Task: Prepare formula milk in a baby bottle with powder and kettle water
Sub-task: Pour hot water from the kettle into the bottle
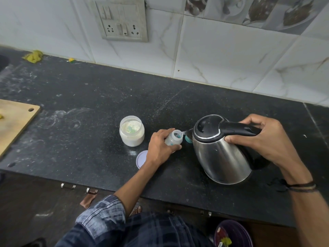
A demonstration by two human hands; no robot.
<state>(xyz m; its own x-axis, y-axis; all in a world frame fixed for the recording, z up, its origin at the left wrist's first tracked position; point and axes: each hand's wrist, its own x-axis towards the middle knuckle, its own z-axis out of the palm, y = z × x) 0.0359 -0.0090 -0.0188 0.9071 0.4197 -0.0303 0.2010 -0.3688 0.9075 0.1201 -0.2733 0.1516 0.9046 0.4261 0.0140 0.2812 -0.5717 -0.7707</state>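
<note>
Centre frame: left hand (160, 147) grips the small translucent plastic baby bottle (173, 138), likely light and tippable; right hand (267, 139) wraps the black handle (238, 129) of the rounded steel kettle (220, 157), likely heavy.

Baby bottle (173, 137), small, translucent, uncapped, mouth at the spout of the tipped steel kettle (219, 154) with black handle, thin water stream (182, 133) between; open clear powder jar (132, 132) upright just left, its pale lid (141, 159) flat nearby.

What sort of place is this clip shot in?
Most likely a home kitchen: dark stone countertop against a tiled wall with a socket panel, a steel kettle pouring into a baby bottle, a wooden chopping board.
</note>
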